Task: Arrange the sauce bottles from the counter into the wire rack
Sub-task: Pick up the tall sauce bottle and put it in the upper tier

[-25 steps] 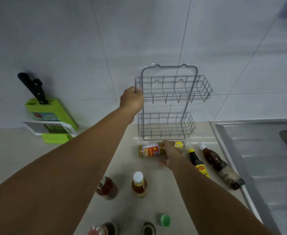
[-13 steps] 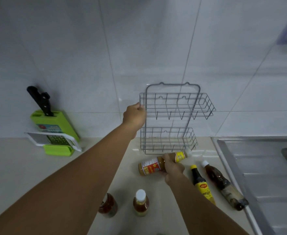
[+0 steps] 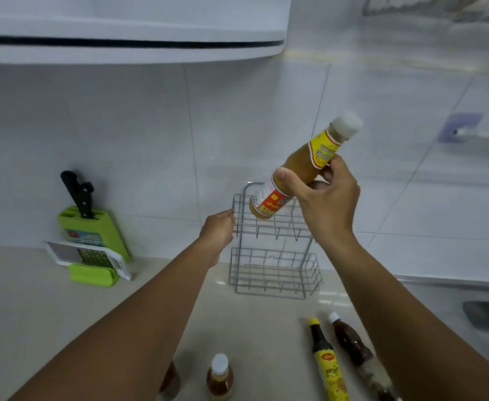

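Orange sauce bottle (image 3: 301,169) is gripped, tilted, by the right hand (image 3: 328,195) above the wire rack (image 3: 275,256); the rack's upper left edge is clasped by the left hand (image 3: 217,230). 4 bottles remain near the counter's (image 3: 35,314) front edge.

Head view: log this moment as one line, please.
right hand: holds orange sauce bottle tilted above wire rack | left hand: grips rack's left edge | rack tiers: no bottles
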Available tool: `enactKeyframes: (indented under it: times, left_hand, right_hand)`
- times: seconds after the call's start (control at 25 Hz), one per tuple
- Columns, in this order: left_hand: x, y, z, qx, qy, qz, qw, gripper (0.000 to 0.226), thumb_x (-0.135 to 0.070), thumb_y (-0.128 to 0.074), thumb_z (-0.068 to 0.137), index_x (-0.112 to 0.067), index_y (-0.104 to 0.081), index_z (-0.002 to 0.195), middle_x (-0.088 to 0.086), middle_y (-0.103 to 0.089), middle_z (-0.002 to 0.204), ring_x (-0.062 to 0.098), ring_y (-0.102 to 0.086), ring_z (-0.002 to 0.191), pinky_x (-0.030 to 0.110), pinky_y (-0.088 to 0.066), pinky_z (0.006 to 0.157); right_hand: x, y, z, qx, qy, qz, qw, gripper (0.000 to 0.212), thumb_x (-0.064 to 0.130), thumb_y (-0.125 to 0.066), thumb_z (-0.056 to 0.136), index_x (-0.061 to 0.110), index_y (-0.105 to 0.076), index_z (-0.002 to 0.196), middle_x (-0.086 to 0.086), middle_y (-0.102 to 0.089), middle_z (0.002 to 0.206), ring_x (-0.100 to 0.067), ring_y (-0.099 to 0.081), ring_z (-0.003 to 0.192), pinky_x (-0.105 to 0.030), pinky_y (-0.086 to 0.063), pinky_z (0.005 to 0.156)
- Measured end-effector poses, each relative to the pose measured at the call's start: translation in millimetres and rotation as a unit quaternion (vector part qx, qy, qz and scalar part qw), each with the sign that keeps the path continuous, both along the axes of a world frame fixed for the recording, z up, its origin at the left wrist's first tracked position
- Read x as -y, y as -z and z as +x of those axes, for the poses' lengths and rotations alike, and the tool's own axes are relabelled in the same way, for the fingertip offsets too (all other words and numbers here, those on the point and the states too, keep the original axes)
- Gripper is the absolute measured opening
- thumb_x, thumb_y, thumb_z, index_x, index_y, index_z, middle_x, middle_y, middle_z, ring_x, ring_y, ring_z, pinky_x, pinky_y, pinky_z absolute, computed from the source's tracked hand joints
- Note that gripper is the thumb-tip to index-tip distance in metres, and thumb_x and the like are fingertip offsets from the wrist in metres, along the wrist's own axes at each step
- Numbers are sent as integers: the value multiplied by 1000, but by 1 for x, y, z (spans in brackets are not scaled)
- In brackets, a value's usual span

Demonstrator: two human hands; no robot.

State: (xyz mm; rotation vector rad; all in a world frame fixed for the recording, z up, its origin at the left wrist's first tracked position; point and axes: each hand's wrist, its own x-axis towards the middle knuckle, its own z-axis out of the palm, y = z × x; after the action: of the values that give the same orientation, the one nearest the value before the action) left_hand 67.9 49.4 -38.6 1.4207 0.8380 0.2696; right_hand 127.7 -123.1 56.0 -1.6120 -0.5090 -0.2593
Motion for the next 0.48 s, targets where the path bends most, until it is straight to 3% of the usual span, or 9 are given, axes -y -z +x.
enactKeyframes:
  times: [0.12, 0.24, 0.36, 0.48]
  left_hand:
    - [1, -4, 0, 1, -4, -16, 1000, 42, -21, -43, 102, -24, -56, 142, 12, -63, 137, 22, -60, 101, 43, -48, 109]
    - [0, -4, 2, -16, 7, -12, 1000, 43, -24, -40, 103, -24, -53, 144, 10, -59, 141, 26, -57, 124, 45, -44, 113]
    - [-3, -2, 1, -21, 18, -15, 999, 41, -24, -38, 103, -18, -56, 139, 10, -60, 140, 27, -55, 127, 47, -41, 115]
    - [-2, -2, 0, -14, 35, -8, 999, 32, -24, -34, 104, -24, -64, 112, 6, -65, 128, 25, -57, 122, 48, -40, 114]
  right_hand:
    - [-29, -3, 7, 10, -36, -102, 994, 64, 39, -93, 73, 17, -64, 125, 2, -76, 112, -15, -76, 88, -34, -65, 81]
    - [-52, 12, 8, 9, -68, -157, 985, 71, 36, -92, 74, 13, -62, 133, -6, -73, 125, -24, -72, 108, -45, -61, 94]
    - [-66, 25, 11, 9, -64, -194, 979, 75, 41, -92, 73, 14, -60, 136, -6, -72, 129, -25, -66, 118, -47, -58, 99]
    - [-73, 34, 15, 15, -55, -214, 975, 77, 47, -92, 70, 16, -61, 134, -5, -72, 128, -22, -63, 118, -41, -60, 93]
